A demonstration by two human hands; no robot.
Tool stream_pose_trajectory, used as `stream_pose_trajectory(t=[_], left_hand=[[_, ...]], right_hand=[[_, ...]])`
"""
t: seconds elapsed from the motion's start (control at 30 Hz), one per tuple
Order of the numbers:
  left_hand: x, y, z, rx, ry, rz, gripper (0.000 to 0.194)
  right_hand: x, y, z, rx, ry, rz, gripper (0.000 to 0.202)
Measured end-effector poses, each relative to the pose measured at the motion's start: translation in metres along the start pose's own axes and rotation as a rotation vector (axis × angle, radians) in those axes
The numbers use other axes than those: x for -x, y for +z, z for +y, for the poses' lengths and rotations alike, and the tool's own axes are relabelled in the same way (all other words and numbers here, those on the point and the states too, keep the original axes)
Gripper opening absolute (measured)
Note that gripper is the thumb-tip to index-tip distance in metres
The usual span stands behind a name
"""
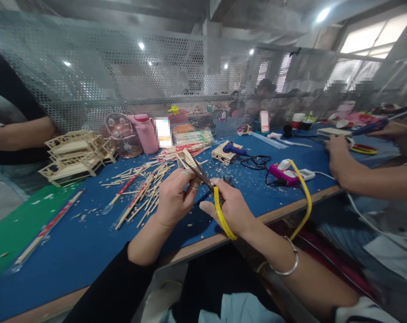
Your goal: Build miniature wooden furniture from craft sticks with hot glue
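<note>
My right hand (pixel 233 207) is closed around a pair of scissors with a yellow looped handle (pixel 220 215); the dark blades point up and left. My left hand (pixel 175 195) pinches a small pale wooden piece (pixel 186 159), its lower part hidden by the fingers. The blades lie across this piece, close to my left fingertips. Whether they are cutting into it cannot be made out. Below and left of my left hand, loose wooden sticks (pixel 153 193) are scattered on the blue tabletop (pixel 99 242).
Stick-built models (pixel 72 154) are stacked at the left beside a pink bottle (pixel 146 134). A blue glue gun (pixel 233 148) rests on a wooden frame (pixel 222 154). Right of it are a magenta power strip (pixel 284 174) and yellow cable (pixel 306 193). A co-worker's hand (pixel 339 154) works at the right.
</note>
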State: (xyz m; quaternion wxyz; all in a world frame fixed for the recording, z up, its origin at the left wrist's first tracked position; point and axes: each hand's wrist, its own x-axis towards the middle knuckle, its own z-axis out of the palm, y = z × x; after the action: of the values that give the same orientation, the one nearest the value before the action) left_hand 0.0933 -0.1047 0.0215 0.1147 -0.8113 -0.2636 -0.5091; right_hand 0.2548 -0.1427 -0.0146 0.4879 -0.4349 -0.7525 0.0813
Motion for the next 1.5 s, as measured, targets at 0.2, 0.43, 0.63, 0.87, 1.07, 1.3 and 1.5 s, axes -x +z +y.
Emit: stream_pose_trajectory(t=[0.2, 0.43, 0.63, 0.87, 1.07, 1.3, 1.5], left_hand=[[0.0, 0.002, 0.0, -0.02, -0.015, -0.034, 0.009], [0.0, 0.007, 0.002, 0.062, -0.118, 0.01, 0.01], [0.002, 0.009, -0.003, 0.059, -0.025, -0.036, 0.009], [0.003, 0.012, -0.007, 0.066, 0.085, -0.062, 0.009], [0.004, 0.013, -0.007, 0.126, 0.028, -0.057, 0.013], [0.003, 0.013, -0.006, 0.544, -0.443, -0.238, 0.024], [0.003, 0.015, -0.006, 0.907, -0.644, -0.275, 0.031]], right_hand=[[0.0, -0.001, 0.007, -0.047, 0.052, -0.018, 0.037], [-0.011, 0.001, 0.004, -0.405, 0.261, 0.076, 0.03], [-0.033, -0.006, -0.01, -0.623, 0.31, 0.229, 0.037], [-0.038, -0.011, -0.014, -0.583, 0.312, 0.232, 0.034], [-0.041, -0.011, -0.014, -0.609, 0.334, 0.198, 0.036], [-0.041, -0.01, -0.014, -0.595, 0.219, 0.25, 0.035], [-0.039, -0.005, -0.008, -0.516, 0.153, 0.195, 0.036]])
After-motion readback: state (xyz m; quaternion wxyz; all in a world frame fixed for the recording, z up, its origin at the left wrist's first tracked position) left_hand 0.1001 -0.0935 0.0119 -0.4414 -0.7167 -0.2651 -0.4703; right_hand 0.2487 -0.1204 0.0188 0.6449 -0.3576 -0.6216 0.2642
